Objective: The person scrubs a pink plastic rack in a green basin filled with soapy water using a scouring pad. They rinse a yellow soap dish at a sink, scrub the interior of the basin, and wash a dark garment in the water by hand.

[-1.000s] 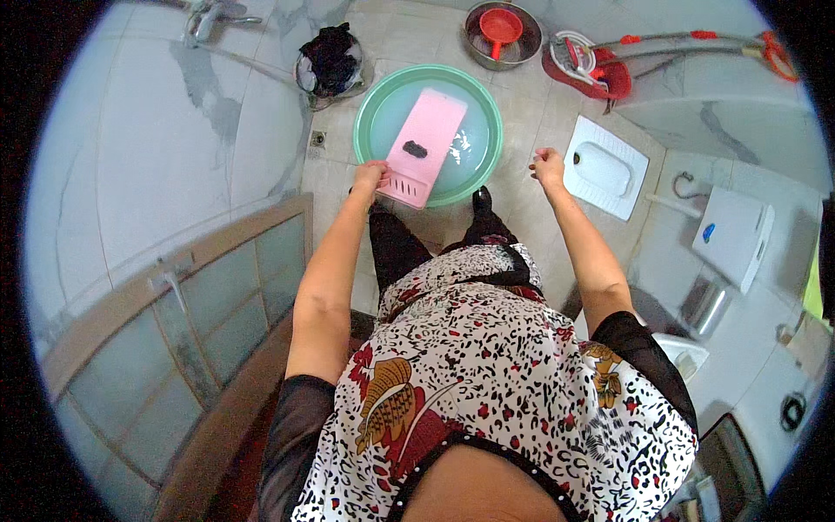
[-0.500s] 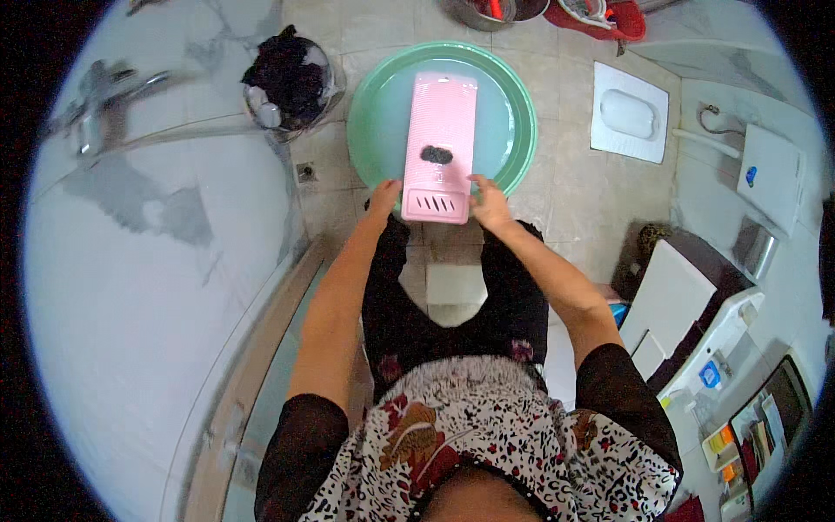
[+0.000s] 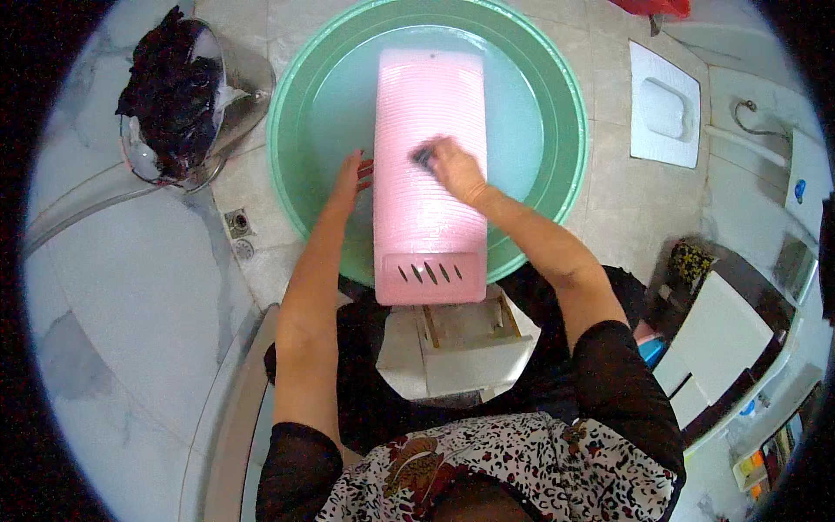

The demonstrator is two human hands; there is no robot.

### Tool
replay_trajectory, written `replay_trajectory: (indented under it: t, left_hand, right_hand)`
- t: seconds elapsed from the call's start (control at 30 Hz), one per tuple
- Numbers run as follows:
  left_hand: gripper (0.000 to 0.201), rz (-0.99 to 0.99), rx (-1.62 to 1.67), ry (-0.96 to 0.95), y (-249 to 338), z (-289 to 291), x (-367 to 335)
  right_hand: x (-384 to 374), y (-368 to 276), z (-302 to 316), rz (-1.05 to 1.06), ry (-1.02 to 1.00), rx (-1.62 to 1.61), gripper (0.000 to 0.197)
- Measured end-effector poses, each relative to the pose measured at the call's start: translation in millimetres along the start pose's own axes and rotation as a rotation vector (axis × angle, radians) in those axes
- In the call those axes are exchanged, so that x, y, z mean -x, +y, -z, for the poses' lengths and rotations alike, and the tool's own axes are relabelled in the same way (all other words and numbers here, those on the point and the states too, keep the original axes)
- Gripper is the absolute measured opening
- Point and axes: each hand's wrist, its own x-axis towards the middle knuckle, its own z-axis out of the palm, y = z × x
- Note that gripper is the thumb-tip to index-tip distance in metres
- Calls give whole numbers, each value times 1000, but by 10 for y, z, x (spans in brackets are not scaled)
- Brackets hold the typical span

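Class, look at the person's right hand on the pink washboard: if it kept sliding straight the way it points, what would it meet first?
The right hand, pressing a small dark item, points up-left along the pink washboard. It would likely reach the board's left edge, then the green basin.

Both bare forearms reach forward. The left hand (image 3: 348, 178) lies open with fingers extended; the right hand (image 3: 454, 168) is curled, knuckles up.

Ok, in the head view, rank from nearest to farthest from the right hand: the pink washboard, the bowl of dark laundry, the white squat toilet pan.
From the right hand:
1. Pink washboard, directly under it.
2. White squat toilet pan, on its right.
3. Bowl of dark laundry, far left.
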Motion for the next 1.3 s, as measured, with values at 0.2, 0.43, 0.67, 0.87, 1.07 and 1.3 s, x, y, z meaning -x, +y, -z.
replay_trajectory:
  t: [0.2,0.43,0.67,0.87,1.07,1.3]
  left_hand:
    - [62,181,187,-37,-20,248,-468]
    - [70,-62,156,-439,340,-422,-528]
    - [64,-247,-85,48,272,-189,-235]
    - [55,-244,-457,259,52,-275,-651]
    - [51,-132,250,147,-133,-174,-663]
    - [48,-294,-508,303,121,-370,-418]
  right_hand:
    - [-578,1180,72,-702,614,211,29]
    - [-651,2690,84,-924,447,-301,31]
    - [-1580,1106,9,-425,686,85,32]
    - [-2070,701,-423,-443,423,280,25]
    - [-1623,-253,-1197,212,69,254,18]
    - [-1664,1136,-26,-308,420,418,25]
